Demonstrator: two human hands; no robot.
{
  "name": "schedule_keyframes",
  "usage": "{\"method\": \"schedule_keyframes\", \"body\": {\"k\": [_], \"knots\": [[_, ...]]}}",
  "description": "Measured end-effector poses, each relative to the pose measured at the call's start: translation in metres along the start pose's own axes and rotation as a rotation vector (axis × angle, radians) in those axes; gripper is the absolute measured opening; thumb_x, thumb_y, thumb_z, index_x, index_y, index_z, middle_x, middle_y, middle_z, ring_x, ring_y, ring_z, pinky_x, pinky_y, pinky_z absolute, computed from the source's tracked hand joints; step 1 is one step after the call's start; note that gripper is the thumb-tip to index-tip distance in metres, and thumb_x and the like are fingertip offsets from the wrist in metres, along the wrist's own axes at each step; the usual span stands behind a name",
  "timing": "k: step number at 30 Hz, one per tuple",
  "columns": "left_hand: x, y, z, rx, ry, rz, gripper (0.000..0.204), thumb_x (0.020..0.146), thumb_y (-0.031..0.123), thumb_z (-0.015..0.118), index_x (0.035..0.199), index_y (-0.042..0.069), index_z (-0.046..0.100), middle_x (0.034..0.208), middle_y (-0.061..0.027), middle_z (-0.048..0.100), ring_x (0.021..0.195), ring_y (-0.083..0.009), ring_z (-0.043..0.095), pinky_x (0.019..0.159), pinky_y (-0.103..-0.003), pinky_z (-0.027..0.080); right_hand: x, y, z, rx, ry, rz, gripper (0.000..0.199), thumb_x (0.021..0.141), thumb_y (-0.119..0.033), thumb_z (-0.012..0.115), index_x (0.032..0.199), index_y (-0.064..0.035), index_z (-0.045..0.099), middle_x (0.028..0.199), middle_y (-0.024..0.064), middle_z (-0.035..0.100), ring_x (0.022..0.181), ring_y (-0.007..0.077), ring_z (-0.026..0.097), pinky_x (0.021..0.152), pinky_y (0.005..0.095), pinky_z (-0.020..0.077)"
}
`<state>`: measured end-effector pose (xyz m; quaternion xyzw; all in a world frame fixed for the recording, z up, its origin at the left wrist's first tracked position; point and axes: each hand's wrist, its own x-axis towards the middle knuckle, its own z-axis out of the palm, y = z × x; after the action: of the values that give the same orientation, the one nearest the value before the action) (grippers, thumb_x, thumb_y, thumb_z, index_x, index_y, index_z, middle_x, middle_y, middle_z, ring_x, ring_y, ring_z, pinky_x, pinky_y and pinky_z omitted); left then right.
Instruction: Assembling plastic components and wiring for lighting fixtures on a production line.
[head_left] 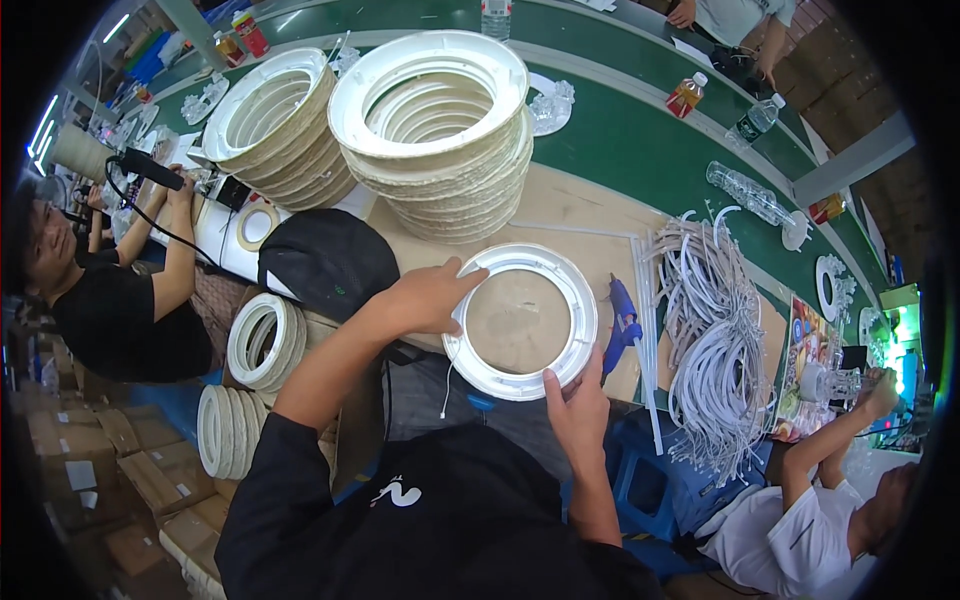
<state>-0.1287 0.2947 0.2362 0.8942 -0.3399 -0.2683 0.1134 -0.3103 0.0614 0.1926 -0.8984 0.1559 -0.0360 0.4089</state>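
Note:
A white ring-shaped frame (pixel 584 318) lies in front of me at the near edge of the work board, with the brown board showing through its opening. My left hand (pixel 432 297) is closed on the ring's upper left rim, thumb and fingers on either side. At the lower right, my right hand (pixel 578 408) grips the rim with the thumb on top. A thin white wire (pixel 447 392) dangles from the ring's left side. Just right of the ring lies a blue glue gun (pixel 622 330).
Two tall stacks of similar rings, a nearer stack (pixel 440 190) and a left stack (pixel 280 150), stand behind. A black cap-like bag (pixel 330 262) sits left. Many white wired strips (pixel 715 350) are heaped right. Co-workers sit on both sides; bottles (pixel 755 120) stand on the green bench.

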Motion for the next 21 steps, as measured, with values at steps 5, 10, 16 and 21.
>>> {"method": "schedule_keyframes", "body": {"k": [5, 10, 16, 21], "knots": [[0.006, -0.003, -0.002, -0.030, -0.016, 0.014, 0.099, 0.068, 0.024, 0.085, 0.153, 0.018, 0.034, 0.116, -0.0208, 0.055, 0.105, -0.0392, 0.061, 0.090, -0.045, 0.049, -0.002, -0.006, -0.002, 0.066, -0.040, 0.022, 0.080, 0.091, -0.021, 0.069, 0.151, 0.0048, 0.022, 0.122, 0.0260, 0.064, 0.103, 0.0314, 0.070, 0.088, 0.0373, 0.0538], [0.010, -0.005, -0.007, -0.061, -0.051, 0.021, 0.104, 0.066, 0.025, 0.086, 0.154, 0.021, 0.031, 0.114, -0.0210, 0.057, 0.102, -0.0394, 0.061, 0.088, -0.044, 0.049, -0.003, -0.006, -0.004, 0.107, -0.065, 0.052, 0.083, 0.091, -0.022, 0.068, 0.152, 0.0042, 0.019, 0.120, 0.0263, 0.065, 0.101, 0.0336, 0.070, 0.087, 0.0388, 0.0546], [0.012, -0.006, -0.001, -0.063, -0.038, 0.025, 0.103, 0.067, 0.023, 0.085, 0.155, 0.022, 0.031, 0.112, -0.0215, 0.058, 0.101, -0.0403, 0.061, 0.088, -0.045, 0.048, -0.005, -0.010, -0.001, 0.064, -0.121, 0.133, 0.088, 0.092, -0.024, 0.067, 0.153, 0.0040, 0.011, 0.109, 0.0260, 0.069, 0.094, 0.0349, 0.072, 0.083, 0.0391, 0.0555], [0.010, -0.016, -0.007, -0.148, -0.053, 0.051, 0.102, 0.070, 0.022, 0.083, 0.156, 0.024, 0.028, 0.111, -0.0229, 0.058, 0.102, -0.0414, 0.061, 0.089, -0.046, 0.048, -0.005, -0.008, 0.002, 0.106, -0.113, 0.120, 0.088, 0.092, -0.022, 0.067, 0.153, 0.0046, 0.010, 0.108, 0.0249, 0.069, 0.093, 0.0341, 0.072, 0.081, 0.0380, 0.0556]]}}
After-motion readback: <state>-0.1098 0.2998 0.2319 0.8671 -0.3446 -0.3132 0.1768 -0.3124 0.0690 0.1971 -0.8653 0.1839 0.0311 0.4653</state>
